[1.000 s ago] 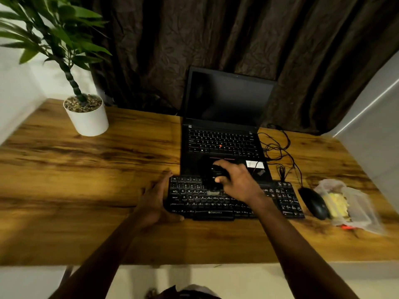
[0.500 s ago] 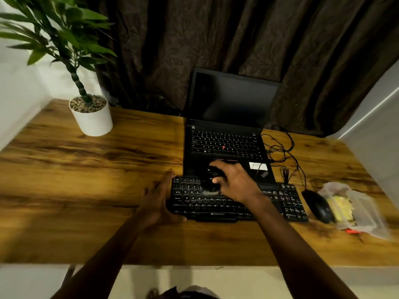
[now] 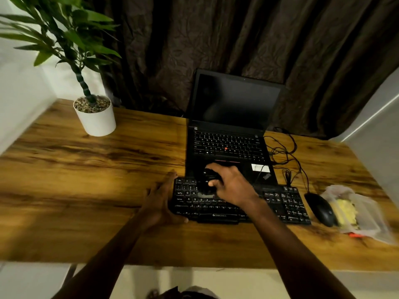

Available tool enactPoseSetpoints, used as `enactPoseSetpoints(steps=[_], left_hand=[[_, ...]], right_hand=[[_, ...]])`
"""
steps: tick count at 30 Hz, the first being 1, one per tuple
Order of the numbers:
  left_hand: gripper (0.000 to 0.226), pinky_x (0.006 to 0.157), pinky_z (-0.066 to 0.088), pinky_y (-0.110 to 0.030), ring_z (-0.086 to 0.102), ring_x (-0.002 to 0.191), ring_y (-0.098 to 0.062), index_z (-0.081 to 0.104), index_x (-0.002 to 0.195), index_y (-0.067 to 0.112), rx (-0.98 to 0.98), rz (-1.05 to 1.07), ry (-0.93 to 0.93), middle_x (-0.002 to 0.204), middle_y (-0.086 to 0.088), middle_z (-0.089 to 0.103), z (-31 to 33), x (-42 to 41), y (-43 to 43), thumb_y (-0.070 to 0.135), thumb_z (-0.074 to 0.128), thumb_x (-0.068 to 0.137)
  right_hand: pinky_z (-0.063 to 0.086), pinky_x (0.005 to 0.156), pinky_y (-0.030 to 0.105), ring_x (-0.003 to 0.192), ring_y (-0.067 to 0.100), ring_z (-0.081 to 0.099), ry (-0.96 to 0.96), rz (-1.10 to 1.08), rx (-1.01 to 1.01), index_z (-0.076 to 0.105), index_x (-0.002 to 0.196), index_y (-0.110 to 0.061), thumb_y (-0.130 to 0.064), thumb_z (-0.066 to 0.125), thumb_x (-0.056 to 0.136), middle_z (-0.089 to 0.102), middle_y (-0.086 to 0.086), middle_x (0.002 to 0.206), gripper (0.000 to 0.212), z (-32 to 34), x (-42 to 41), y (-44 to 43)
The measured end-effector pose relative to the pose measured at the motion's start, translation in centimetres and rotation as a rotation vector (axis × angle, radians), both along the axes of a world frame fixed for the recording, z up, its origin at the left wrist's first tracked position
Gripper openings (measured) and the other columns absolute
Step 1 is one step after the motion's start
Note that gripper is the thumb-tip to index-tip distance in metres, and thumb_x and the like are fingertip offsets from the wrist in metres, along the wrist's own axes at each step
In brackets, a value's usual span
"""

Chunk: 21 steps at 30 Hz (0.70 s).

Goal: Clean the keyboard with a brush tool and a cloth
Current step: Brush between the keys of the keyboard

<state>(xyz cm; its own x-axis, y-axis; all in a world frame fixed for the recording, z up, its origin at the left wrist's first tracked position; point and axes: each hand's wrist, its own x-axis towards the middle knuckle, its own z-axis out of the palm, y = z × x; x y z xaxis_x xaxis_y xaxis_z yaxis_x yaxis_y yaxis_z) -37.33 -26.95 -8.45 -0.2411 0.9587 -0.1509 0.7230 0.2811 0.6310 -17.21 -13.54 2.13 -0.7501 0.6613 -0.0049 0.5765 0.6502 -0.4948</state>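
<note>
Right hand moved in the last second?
Yes: the right hand with the brush slid slightly left along the keyboard, judged against the laptop.

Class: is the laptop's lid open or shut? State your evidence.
Open. The laptop has its dark screen raised upright and its own keys exposed behind the keyboard.

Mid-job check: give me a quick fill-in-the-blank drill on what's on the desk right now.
The brush tool gripped by the right hand is ____ in colour.
The left hand rests against the keyboard's ____ end.
The mouse lies on the keyboard's ____ side.
The plant pot is ____ in colour.
Missing words: black, left, right, white.
</note>
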Motion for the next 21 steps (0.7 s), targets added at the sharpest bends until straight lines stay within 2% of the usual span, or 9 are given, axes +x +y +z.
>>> enactPoseSetpoints(steps=[4,8,11,17,21], left_hand=[[0.152,0.114,0.018,-0.051,0.023,0.143,-0.028,-0.011,0.155,0.038,-0.029,0.005,0.035,0.160,0.004,0.027,0.2,0.1,0.2,0.084,0.068,0.034],[0.151,0.112,0.020,-0.050,0.023,0.142,-0.029,-0.007,0.157,0.033,-0.065,-0.005,0.069,0.157,0.003,0.031,0.7,0.3,0.3,0.085,0.061,0.032],[0.151,0.113,0.019,-0.050,0.024,0.142,-0.027,-0.006,0.157,0.034,-0.049,0.001,0.056,0.157,0.003,0.033,0.7,0.3,0.3,0.085,0.062,0.032],[0.152,0.114,0.017,-0.054,0.022,0.143,-0.029,-0.007,0.156,0.033,-0.034,-0.007,0.024,0.161,0.004,0.024,0.4,0.0,0.3,0.081,0.070,0.035],[0.150,0.114,0.022,-0.054,0.022,0.142,-0.030,-0.009,0.156,0.032,-0.039,-0.010,0.062,0.160,0.004,0.025,0.8,0.3,0.3,0.077,0.074,0.039]], right_hand=[[0.058,0.087,0.041,0.103,0.018,0.064,-0.059,0.013,0.053,0.052,0.132,-0.031,-0.012,0.069,0.088,0.067,0.004,0.111,0.051,0.3,0.2,0.3],[0.059,0.084,0.039,0.096,0.017,0.066,0.045,0.039,-0.012,0.056,0.127,-0.028,-0.010,0.069,0.087,0.069,0.003,0.106,0.046,-0.2,-2.1,-1.0],[0.060,0.081,0.039,0.093,0.017,0.066,0.076,0.037,-0.012,0.054,0.129,-0.027,-0.011,0.068,0.089,0.069,0.004,0.105,0.046,-0.6,-2.5,-1.4],[0.059,0.083,0.039,0.096,0.016,0.067,-0.045,0.040,0.075,0.053,0.133,-0.026,-0.012,0.069,0.089,0.070,0.004,0.106,0.050,0.0,-1.0,-0.4],[0.059,0.082,0.038,0.095,0.018,0.066,0.039,0.042,0.010,0.055,0.126,-0.030,-0.015,0.070,0.088,0.069,0.003,0.104,0.043,-0.4,-3.4,-1.7]])
